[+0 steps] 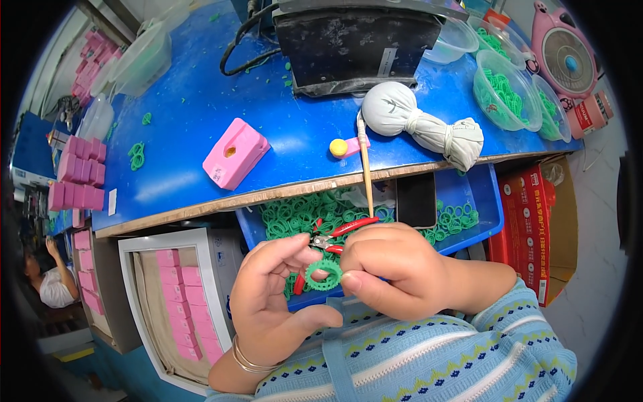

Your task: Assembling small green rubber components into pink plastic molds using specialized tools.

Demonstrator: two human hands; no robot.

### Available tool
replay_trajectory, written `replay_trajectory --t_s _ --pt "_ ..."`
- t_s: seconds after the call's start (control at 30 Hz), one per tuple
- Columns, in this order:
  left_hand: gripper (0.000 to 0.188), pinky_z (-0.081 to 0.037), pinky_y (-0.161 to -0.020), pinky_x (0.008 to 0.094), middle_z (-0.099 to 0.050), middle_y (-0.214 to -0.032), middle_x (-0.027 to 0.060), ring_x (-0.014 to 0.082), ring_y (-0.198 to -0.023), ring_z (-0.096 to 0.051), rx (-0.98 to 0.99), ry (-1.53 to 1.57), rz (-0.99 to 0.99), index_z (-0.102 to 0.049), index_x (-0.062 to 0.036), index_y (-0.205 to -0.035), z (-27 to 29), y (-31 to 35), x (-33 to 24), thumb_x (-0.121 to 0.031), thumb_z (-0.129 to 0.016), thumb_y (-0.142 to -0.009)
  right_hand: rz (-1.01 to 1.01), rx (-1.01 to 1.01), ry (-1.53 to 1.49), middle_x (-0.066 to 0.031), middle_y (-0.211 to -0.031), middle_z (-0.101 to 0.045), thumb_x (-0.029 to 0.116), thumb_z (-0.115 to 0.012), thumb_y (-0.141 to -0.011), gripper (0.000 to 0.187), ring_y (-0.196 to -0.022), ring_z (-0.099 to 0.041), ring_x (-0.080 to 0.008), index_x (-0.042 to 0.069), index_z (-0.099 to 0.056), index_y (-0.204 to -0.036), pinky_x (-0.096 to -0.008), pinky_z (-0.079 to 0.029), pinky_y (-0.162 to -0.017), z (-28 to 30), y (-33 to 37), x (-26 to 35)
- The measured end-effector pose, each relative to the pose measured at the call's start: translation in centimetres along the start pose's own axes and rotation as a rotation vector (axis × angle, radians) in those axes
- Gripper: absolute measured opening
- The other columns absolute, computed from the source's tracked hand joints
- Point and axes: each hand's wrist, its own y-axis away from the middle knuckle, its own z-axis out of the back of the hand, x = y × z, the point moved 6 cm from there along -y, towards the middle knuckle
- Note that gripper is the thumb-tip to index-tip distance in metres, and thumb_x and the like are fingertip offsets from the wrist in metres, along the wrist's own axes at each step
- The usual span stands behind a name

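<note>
A toothed green ring (324, 275) is between my hands. My right hand (395, 268) is closed, with thumb and bent forefinger pinching the ring's right edge. My left hand (274, 295) has its thumb spread away, and its fingertips reach the ring's far side. Red-handled cutters (323, 241) lie just beyond the ring, jaws near my left fingertips. Their handles run behind my right hand; whether it grips them is hidden. Below is a blue tray (492, 208) of many green rings (284, 214), and a second red handle (299, 285) shows beside my left fingers.
On the blue bench (181, 161) are a pink block (236, 154), a tied white cloth bundle (392, 110), a wooden-handled brush (366, 167) and a black machine (355, 50). Clear bowls (507, 90) hold green pieces. A dark phone (415, 201) lies over the tray. Another person (57, 288) sits far left.
</note>
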Motion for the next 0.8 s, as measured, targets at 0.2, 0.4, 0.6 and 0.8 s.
replay_trajectory --t_s 0.2,0.4,0.6,0.8 --pt "0.053 -0.047 -0.080 0.0274 -0.048 -0.107 0.0116 0.0157 -0.091 -0.055 0.047 -0.066 -0.022 -0.053 0.0034 -0.115 0.4 0.1 -0.2 -0.012 -0.077 -0.070 -0.133 0.077 -0.224 -0.0120 -0.060 -0.045 0.010 -0.051 -0.088 0.021 -0.056 -0.047 -0.0293 0.001 -0.047 -0.069 -0.0378 -0.036 -0.051 -0.7 0.1 -0.4" --pt "0.046 -0.046 -0.079 0.0263 -0.048 -0.107 0.0117 0.0154 -0.090 -0.055 0.051 -0.037 -0.010 -0.056 0.0034 -0.110 0.6 0.2 -0.1 -0.009 -0.076 -0.071 -0.112 0.092 -0.198 -0.0120 -0.061 -0.046 0.010 -0.050 -0.088 0.021 -0.056 -0.047 -0.0297 0.001 -0.047 -0.069 -0.0382 -0.037 -0.051 -0.9 0.1 -0.3" --pt "0.045 -0.046 -0.079 0.0268 -0.048 -0.106 0.0127 0.0157 -0.090 -0.054 -0.005 -0.028 -0.029 -0.053 0.0033 -0.111 0.9 0.7 0.1 -0.004 -0.074 -0.072 -0.103 0.005 -0.213 -0.0060 -0.064 -0.051 0.015 -0.038 -0.090 0.024 -0.056 -0.050 -0.0184 0.001 -0.053 -0.078 -0.0301 -0.040 -0.051 -0.4 0.1 -0.5" --pt "0.051 -0.046 -0.080 0.0286 -0.048 -0.106 0.0133 0.0163 -0.090 -0.054 -0.041 -0.004 -0.022 -0.049 0.0034 -0.116 0.8 0.9 0.2 0.000 -0.073 -0.071 -0.182 0.024 -0.229 -0.0064 -0.067 -0.052 0.009 -0.049 -0.086 0.011 -0.056 -0.050 -0.0187 0.002 -0.053 -0.080 -0.0307 -0.040 -0.051 -1.0 0.3 -0.9"
